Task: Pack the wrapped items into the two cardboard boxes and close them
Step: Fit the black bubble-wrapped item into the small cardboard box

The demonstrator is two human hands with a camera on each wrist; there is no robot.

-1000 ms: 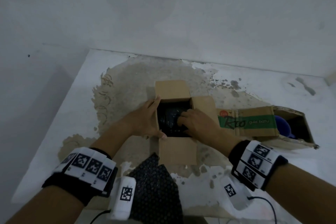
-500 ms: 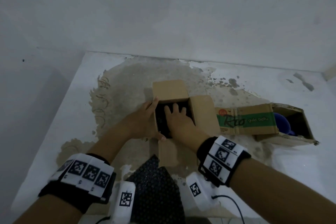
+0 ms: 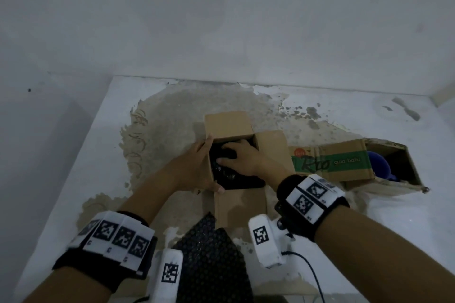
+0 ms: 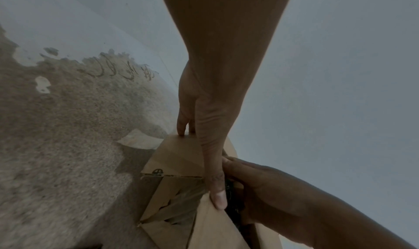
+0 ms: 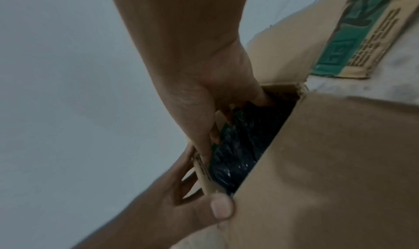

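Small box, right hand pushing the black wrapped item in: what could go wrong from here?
1. The black wrapped item fills the small box almost wall to wall; it may sit proud, so the flaps may not close flat.
2. The right hand presses down while only the left hand braces one wall; the box could skew or slide.
3. The printed box lies on its side, open, with a blue object inside that could roll out if bumped.
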